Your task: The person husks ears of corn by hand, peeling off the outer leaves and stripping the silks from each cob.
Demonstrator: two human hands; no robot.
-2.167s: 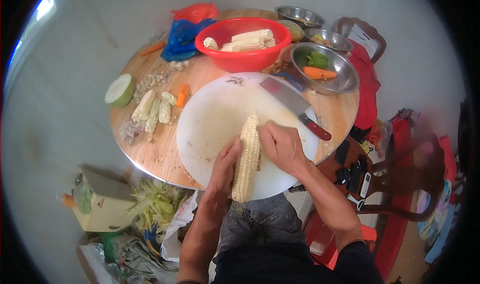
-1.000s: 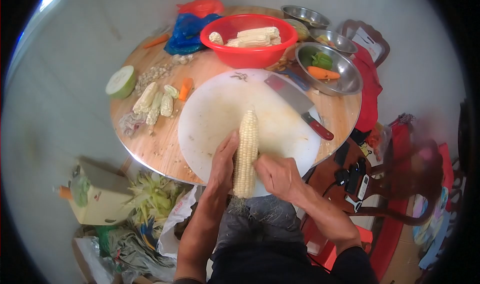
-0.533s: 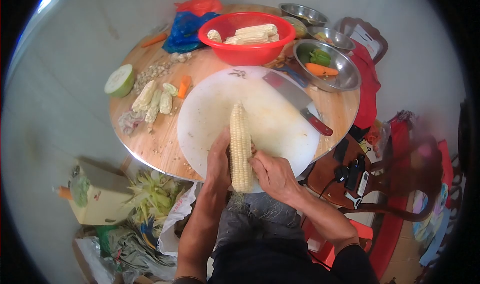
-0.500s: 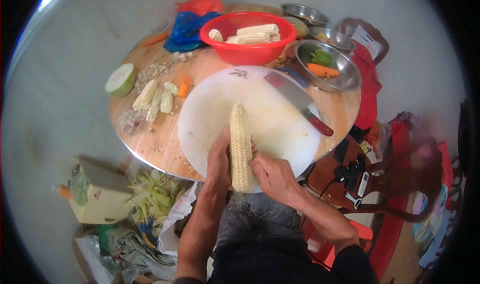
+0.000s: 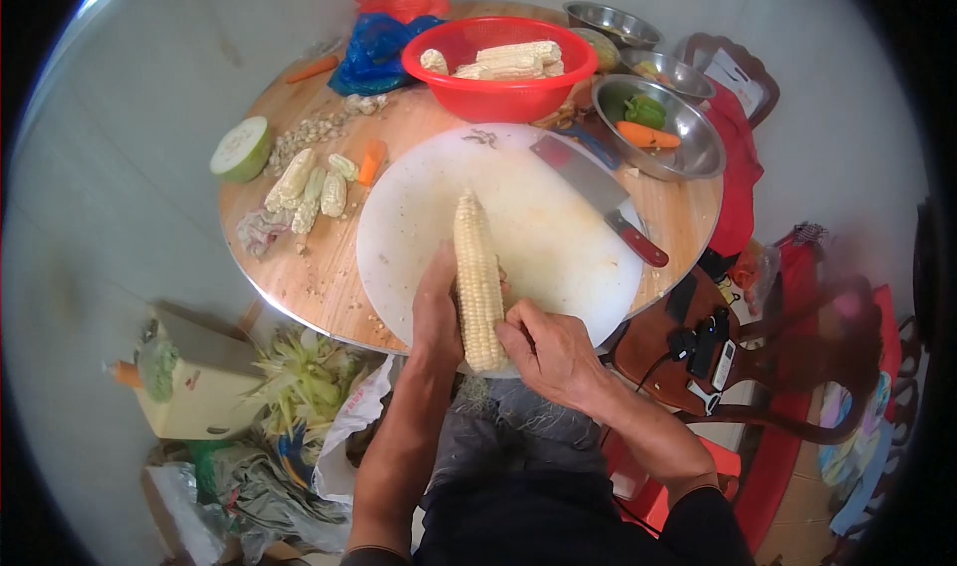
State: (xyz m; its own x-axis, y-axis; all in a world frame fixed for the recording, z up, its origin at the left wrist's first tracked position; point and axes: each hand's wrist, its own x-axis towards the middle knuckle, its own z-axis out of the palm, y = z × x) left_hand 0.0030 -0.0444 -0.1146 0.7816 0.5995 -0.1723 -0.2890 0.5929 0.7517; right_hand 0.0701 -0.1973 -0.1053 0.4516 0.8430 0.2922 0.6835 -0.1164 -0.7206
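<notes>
A round wooden bench (image 5: 299, 287) is covered from its middle to its near edge by a white round board (image 5: 558, 272). Toward the bench's far edge a red basin (image 5: 498, 100) is placed, and a steel bowl (image 5: 698, 133) is set by the far right edge. A cleaver (image 5: 595, 192) is laid along the board's right side, its handle reaching past the rim. The corn cob (image 5: 478, 277) is held over the board's near edge; its tip, tilted rightward two seconds ago, is now leaned slightly left. It is grasped from the left by the left hand (image 5: 436, 307). The right hand (image 5: 553, 352), earlier placed at the cob's upper half, is now curled against its lower right side; whether anything is pinched there cannot be told. Short cobs (image 5: 293, 180) are left unmoved near the bench's left edge.
</notes>
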